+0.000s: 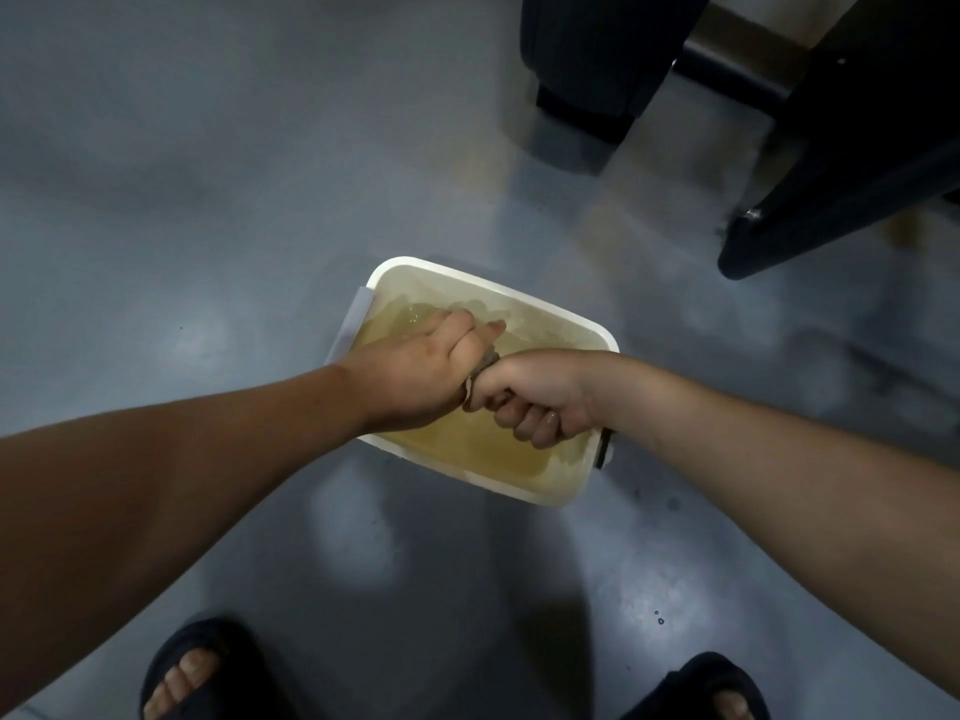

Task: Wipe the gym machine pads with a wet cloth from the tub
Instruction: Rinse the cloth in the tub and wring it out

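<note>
At the bottom left of the frame a foot in a dark sandal (189, 662) stands on the glossy grey floor (208, 226). The left arm reaches in from the lower left to the middle of the frame. There the left hand (415, 371) is curled tight round one end of a small grey cloth (480, 367). The cloth is a twisted wad that only peeks out between the two fists, held just above the yellowish water (483, 449). The water fills a white rectangular tub (524, 492) that sits on the floor at the centre. The right hand (535, 400) touches the left one, its fingers wrapped round the cloth's other end. A second sandal (696, 688) shows at the bottom right. Dark machine legs (597, 59) fill the upper right.
</note>
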### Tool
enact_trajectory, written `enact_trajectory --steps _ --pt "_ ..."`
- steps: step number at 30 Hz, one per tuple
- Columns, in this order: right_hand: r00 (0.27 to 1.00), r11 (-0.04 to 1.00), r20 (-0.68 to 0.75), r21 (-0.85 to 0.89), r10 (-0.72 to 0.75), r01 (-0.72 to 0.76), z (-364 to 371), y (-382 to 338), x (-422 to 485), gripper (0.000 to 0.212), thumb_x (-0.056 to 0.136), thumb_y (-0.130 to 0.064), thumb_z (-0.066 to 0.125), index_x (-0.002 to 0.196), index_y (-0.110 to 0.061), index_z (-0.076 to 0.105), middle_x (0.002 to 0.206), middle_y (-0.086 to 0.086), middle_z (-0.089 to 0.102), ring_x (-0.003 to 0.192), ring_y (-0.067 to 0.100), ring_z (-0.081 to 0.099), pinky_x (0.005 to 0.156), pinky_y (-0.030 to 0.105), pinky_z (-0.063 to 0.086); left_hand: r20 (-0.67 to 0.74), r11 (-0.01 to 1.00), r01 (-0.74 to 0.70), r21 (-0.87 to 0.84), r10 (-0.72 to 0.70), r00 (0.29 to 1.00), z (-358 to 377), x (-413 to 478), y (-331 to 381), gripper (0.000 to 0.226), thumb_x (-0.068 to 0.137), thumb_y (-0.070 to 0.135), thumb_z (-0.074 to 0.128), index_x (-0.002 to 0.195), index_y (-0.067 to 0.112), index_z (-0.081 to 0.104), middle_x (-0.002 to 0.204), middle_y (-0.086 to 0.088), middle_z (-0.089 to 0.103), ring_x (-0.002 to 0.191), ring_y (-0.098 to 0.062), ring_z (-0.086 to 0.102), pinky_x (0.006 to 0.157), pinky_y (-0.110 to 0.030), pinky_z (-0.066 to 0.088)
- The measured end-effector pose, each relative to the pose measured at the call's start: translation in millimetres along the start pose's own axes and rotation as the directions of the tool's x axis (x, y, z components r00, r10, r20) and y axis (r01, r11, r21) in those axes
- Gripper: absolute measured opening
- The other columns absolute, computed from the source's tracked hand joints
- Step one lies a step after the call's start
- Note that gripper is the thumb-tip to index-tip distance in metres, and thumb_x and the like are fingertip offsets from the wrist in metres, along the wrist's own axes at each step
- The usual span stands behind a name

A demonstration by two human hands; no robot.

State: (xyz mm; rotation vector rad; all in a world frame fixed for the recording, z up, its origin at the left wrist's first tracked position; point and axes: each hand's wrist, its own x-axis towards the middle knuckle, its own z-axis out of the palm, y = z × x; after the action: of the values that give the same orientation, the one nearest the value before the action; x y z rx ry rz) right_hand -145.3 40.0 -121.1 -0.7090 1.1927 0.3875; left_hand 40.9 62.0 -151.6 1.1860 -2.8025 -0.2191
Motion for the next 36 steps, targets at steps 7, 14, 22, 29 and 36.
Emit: enact_trajectory --steps 7,14,22,29,36 --pt "0.878 0.837 -0.284 -0.508 -0.385 0.203 15.9 3.6 3.9 0.019 0.088 -0.021 0.061 0.074 -0.014 0.051 0.055 -0.001 0.042 0.047 0.019 0.041 0.044 0.025 0.033 0.353 0.984 0.086 0.155 -0.136 0.926 -24.1 17.6 6.9 0.021 0.095 0.017 0.05 0.115 0.013 0.057 0.109 -0.011 0.063 0.099 -0.032 0.062 0.068 -0.035 0.044" --pt "0.585 0.22 -0.192 -0.975 -0.788 -0.023 10.4 11.2 10.3 0.018 0.095 -0.024 0.052 0.08 -0.021 0.061 0.075 0.003 0.058 0.067 0.027 0.055 0.061 0.035 0.051 0.495 0.941 0.331 0.075 -0.323 0.806 -32.1 33.0 19.9 0.024 0.087 0.023 0.05 0.064 0.023 0.056 0.068 0.001 0.057 0.06 -0.017 0.053 0.053 -0.028 0.041" --pt "0.377 -0.042 -0.013 -0.989 -0.926 -0.139 -8.5 16.7 16.0 0.038 0.054 -0.011 0.09 0.059 -0.006 0.052 0.042 0.008 0.05 0.027 0.028 0.043 0.044 0.016 0.016 0.791 0.227 0.859 -0.459 -0.336 0.511 -29.7 32.1 38.9 0.017 0.073 0.003 0.063 0.065 0.007 0.049 0.05 -0.004 0.033 0.041 -0.02 0.03 0.045 -0.027 0.03" --pt "0.36 -0.113 0.061 -0.986 -0.931 -0.125 -15.3 7.2 9.7 0.021 0.082 -0.016 0.043 0.073 -0.004 0.056 0.056 0.013 0.057 0.043 0.033 0.054 0.048 0.029 0.03 0.795 -0.019 0.835 -0.551 -0.318 0.517 -24.2 29.4 51.5 0.017 0.081 0.006 0.059 0.069 0.01 0.047 0.054 -0.004 0.031 0.045 -0.019 0.03 0.045 -0.024 0.027" --pt "0.833 0.415 -0.248 -0.91 -0.494 -0.024 -16.4 -0.9 -1.2 0.022 0.092 -0.023 0.052 0.072 -0.017 0.056 0.073 0.002 0.059 0.07 0.024 0.059 0.055 0.028 0.042 0.35 0.827 0.368 -0.426 -0.224 0.91 -21.7 19.9 28.1 0.028 0.093 0.021 0.05 0.107 0.022 0.026 0.089 0.0 0.058 0.078 -0.025 0.056 0.065 -0.036 0.046"
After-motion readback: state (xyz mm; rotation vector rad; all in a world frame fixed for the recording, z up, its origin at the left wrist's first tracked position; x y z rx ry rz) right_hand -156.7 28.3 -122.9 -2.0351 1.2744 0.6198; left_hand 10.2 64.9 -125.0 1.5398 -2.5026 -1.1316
